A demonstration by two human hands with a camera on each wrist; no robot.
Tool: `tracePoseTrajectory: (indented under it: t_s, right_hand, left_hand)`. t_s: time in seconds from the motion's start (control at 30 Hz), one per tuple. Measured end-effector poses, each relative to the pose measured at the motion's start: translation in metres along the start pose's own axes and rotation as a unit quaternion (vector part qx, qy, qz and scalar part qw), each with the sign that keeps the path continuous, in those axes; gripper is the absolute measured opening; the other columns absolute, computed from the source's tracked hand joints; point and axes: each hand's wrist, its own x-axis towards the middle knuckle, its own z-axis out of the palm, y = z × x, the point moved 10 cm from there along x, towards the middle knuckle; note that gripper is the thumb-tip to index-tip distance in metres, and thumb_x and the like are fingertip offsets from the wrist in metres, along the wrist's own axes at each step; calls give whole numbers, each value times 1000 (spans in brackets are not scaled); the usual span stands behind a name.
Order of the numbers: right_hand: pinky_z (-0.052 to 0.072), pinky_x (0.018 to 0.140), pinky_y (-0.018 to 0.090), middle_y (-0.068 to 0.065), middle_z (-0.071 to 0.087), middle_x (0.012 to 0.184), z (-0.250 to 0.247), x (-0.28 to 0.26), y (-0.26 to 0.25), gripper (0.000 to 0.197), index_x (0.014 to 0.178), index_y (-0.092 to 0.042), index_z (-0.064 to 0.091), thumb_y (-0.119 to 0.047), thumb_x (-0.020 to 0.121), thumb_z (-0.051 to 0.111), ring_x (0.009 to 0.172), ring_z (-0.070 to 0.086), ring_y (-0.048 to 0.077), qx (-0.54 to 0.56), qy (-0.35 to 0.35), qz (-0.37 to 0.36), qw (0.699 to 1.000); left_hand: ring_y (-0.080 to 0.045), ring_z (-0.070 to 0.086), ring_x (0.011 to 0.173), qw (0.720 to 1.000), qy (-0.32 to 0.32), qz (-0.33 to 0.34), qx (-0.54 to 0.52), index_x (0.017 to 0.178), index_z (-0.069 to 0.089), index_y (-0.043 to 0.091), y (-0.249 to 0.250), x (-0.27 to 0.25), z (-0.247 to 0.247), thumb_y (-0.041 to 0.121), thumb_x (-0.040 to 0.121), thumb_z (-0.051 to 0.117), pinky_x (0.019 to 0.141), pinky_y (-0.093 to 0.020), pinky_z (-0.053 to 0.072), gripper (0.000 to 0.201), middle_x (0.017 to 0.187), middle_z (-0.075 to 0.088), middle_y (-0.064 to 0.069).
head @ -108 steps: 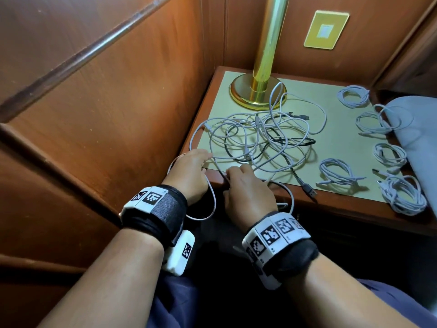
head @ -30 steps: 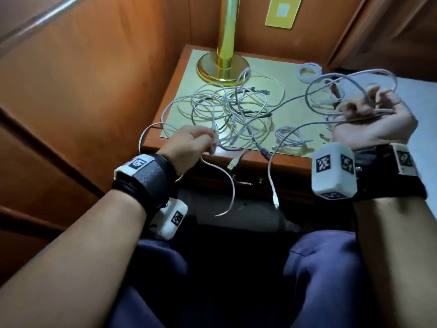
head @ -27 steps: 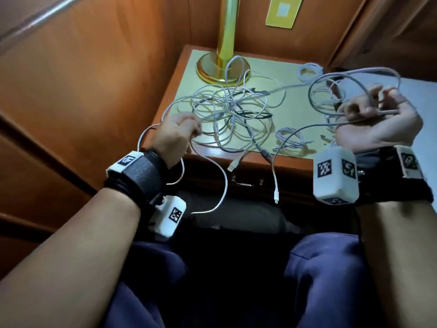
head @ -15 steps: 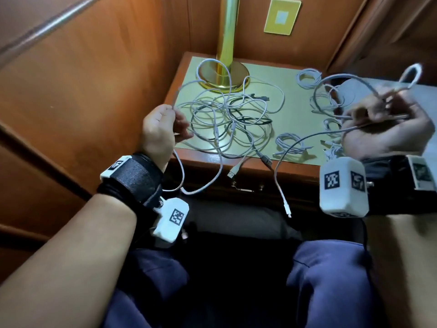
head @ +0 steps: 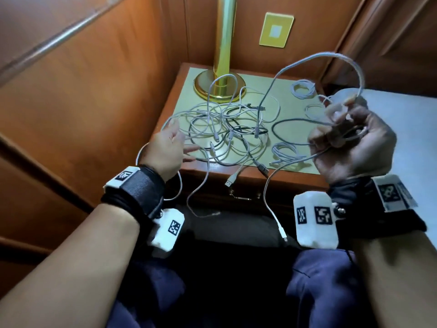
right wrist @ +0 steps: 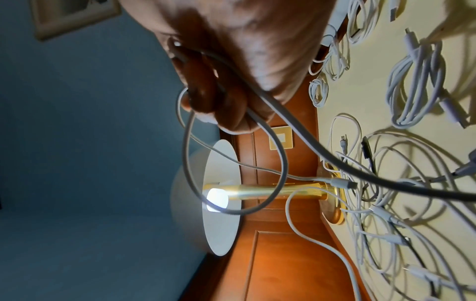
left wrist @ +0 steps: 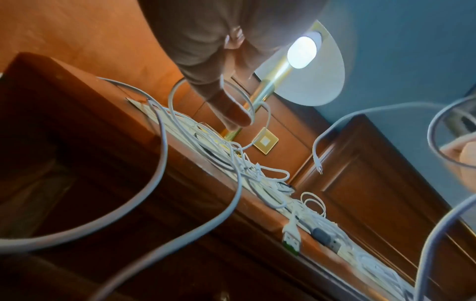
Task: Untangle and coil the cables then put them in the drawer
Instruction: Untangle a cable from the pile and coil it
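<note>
My right hand (head: 343, 133) is raised over the nightstand's right side, fingers curled round several loops of a white cable (head: 331, 58). In the right wrist view the same fingers (right wrist: 213, 97) clamp that cable (right wrist: 280, 163). One plug end (head: 261, 107) hangs in the air above the tangle; the other end (head: 283, 234) dangles below the table's front edge. My left hand (head: 183, 147) is open at the left edge of the tangled cables (head: 224, 131), fingers straight, holding nothing. In the left wrist view a finger (left wrist: 231, 110) points at the tangle (left wrist: 231, 154). The drawer (head: 241, 197) under the top is closed.
A brass lamp base (head: 218, 87) stands at the back of the nightstand (head: 236, 172). Coiled cables lie at the back right (head: 303, 89) and front right (head: 283, 151). Wood panelling closes in on the left; a bed (head: 413, 129) lies to the right.
My left hand has let go of the cable and opened beside the tangle. My right hand has taken in another loop, and the cable's far end has come out of the pile.
</note>
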Motion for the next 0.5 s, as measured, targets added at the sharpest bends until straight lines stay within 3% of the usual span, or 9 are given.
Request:
tracePoseTrajectory:
  t_s: [0.07, 0.13, 0.2, 0.27, 0.37, 0.43, 0.5]
  right_hand:
    - [21, 50, 23, -2, 42, 66, 18, -6, 27, 10, 80, -23, 51, -14, 83, 47, 43, 23, 12, -45, -61, 24, 997]
    - [16, 50, 24, -1, 41, 63, 28, -13, 38, 7, 79, -23, 52, -18, 82, 48, 41, 22, 12, -79, -94, 37, 992]
    - [15, 49, 23, -1, 41, 61, 29, -17, 39, 9, 78, -23, 54, -19, 82, 47, 37, 22, 13, -89, -104, 47, 989]
    - [12, 47, 25, 0, 41, 59, 39, -30, 48, 11, 79, -23, 56, -18, 83, 47, 35, 21, 13, -101, -146, 63, 982]
    - [3, 43, 27, 3, 42, 59, 50, -56, 66, 12, 84, -15, 53, -14, 86, 41, 31, 25, 11, -101, -221, 111, 964]
    - [-1, 43, 26, 6, 37, 59, 52, -76, 74, 13, 87, -11, 52, -11, 87, 40, 32, 21, 14, -91, -258, 141, 952]
    - [-2, 43, 26, 11, 26, 61, 50, -96, 77, 10, 87, -10, 53, -12, 87, 43, 33, 19, 15, -88, -270, 157, 946]
  left_hand:
    - [-19, 75, 81, 998, -9, 21, 53, 157, 16, 9, 5, -3, 1, 11, 106, 37, 59, -27, 60, 55, 162, 24, -7]
    - [-18, 75, 72, 991, -15, 55, 124, 157, 19, 18, 15, -8, -2, 14, 103, 46, 59, -32, 61, 61, 164, 23, -3]
    - [-27, 75, 79, 974, -4, 101, 202, 154, 33, 26, 32, -16, -7, 20, 97, 54, 69, -43, 62, 61, 162, 28, 3]
    - [-37, 72, 88, 955, 0, 159, 252, 147, 46, 29, 51, -31, -8, 28, 90, 58, 80, -52, 60, 58, 153, 43, 10]
    - [-35, 65, 58, 948, -34, 233, 214, 147, 44, 32, 79, -64, 6, 27, 89, 65, 57, -42, 59, 62, 143, 52, 22]
    - [-22, 62, 54, 943, -73, 268, 184, 152, 37, 27, 93, -90, 22, 17, 91, 68, 51, -31, 56, 69, 140, 56, 16]
    - [-5, 59, 56, 939, -96, 283, 170, 146, 47, 23, 97, -116, 35, 15, 94, 64, 53, -23, 51, 55, 118, 70, 9]
